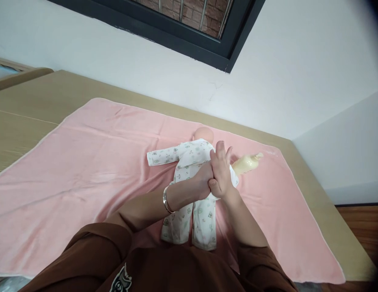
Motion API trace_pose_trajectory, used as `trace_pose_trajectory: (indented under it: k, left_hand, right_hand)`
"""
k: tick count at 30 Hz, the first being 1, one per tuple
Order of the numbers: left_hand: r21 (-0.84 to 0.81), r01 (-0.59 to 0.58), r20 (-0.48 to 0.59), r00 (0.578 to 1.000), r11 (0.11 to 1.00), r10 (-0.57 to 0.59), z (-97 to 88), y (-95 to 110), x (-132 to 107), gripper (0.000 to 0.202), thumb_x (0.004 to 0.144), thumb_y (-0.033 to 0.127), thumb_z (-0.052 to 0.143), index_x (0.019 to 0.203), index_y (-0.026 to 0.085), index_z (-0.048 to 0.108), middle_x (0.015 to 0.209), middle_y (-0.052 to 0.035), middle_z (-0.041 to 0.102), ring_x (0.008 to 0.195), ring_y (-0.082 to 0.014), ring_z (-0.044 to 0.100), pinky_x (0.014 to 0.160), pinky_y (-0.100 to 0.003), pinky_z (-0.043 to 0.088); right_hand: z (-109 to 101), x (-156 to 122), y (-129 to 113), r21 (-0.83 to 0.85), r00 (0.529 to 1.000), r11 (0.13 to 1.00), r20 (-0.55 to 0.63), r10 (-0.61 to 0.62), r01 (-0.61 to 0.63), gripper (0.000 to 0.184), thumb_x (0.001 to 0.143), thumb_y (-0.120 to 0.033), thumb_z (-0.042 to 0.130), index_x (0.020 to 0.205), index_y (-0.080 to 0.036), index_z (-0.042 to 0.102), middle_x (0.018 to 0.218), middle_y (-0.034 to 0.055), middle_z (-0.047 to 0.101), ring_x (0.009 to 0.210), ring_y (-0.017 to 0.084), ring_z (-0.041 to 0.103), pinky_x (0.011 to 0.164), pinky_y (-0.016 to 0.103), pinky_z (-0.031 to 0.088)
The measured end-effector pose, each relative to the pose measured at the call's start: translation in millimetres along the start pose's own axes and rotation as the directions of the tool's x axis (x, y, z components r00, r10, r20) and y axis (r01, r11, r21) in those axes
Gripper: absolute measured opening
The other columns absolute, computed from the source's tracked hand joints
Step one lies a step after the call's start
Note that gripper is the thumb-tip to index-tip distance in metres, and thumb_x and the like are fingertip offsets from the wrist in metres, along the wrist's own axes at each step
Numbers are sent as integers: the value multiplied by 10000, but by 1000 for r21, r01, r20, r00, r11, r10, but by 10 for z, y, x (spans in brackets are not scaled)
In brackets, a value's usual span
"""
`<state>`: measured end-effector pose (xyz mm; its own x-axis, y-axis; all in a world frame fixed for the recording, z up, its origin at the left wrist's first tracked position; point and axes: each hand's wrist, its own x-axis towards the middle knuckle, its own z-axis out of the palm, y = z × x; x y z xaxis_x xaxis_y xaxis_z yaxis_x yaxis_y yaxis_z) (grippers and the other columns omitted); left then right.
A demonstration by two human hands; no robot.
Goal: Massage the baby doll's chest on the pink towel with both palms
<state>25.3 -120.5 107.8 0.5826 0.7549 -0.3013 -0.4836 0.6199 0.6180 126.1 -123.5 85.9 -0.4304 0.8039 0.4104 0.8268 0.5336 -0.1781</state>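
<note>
The doll [189, 160] lies head toward the wall [298, 61], legs toward you. Your left hand [204, 180] curls on its chest, grip hidden; your right hand [221, 172] stands open-fingered

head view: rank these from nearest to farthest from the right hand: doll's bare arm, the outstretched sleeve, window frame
Measured from the right hand:
1. doll's bare arm, just beside it on the right
2. outstretched sleeve, lying flat out to the left
3. window frame, far off, high on the wall
</note>
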Motion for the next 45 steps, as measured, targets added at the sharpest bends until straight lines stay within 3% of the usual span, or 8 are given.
trace_pose_trajectory:
  k: [4,7,11,15,22,36,41,45]
  left_hand:
    - [17,-102,97,990,995,100,12,304,-78,534,968,532,254,1353,261,507,1360,-82,577,1389,-287,409,1146,-482,349]
    - [42,-177,20,984,983,176,-109,551,-28,619,963,586,151,1349,257,506,1357,-90,581,1380,-269,431,1134,-476,346]
    - [229,-426,-178,866,876,467,-447,682,302,587,971,582,182,1259,245,568,1364,-81,585,1366,-253,447,1150,-439,296]
    - [425,-405,-303,779,810,549,-751,564,701,492,969,510,283,1138,189,616,1278,-117,631,1249,-226,549,1102,-386,351]
    - [801,-374,-140,641,467,755,-894,336,877,321,935,351,368,843,193,632,983,-66,696,1014,-196,611,940,-304,428]
    - [974,-226,114,601,31,791,-1131,292,988,249,906,215,383,828,206,619,940,-80,687,954,-219,600,929,-366,444]
    - [958,-273,72,525,88,848,-1227,220,1007,275,908,198,375,963,190,645,1057,-87,694,1053,-218,609,998,-384,455]
    - [879,-398,-29,508,264,861,-1216,213,983,334,956,318,360,998,183,662,1078,-84,715,1059,-202,635,1011,-375,470]
  right_hand:
    - [37,125,218,-114,982,977,40,184,-179,763,943,-503,385,1563,-299,-10,1648,59,21,1505,353,-79,1129,704,-28]
    - [81,189,365,-84,963,959,-26,270,-271,730,983,-462,322,1559,-240,-67,1644,107,-9,1511,321,-75,1138,690,15]
    - [189,216,444,57,943,941,11,334,-334,730,994,-512,287,1555,-234,-89,1641,125,-4,1518,282,-34,1163,651,68]
    - [369,222,408,175,954,939,90,285,-297,712,995,-523,293,1563,-241,-32,1642,108,39,1521,251,2,1187,613,50]
    - [718,249,615,162,931,919,128,342,-360,592,1001,-474,296,1515,-179,296,1609,129,222,1510,250,137,1207,548,62]
    - [698,214,613,107,987,982,66,148,-154,513,944,-395,484,1429,-230,477,1571,70,334,1474,287,255,1204,539,171]
    - [755,241,590,80,935,931,25,355,-356,542,967,-392,439,1448,-143,443,1536,166,376,1446,320,314,1184,558,217]
    - [733,230,374,13,971,974,71,227,-228,576,950,-354,466,1476,-131,390,1591,166,254,1493,356,155,1181,609,170]
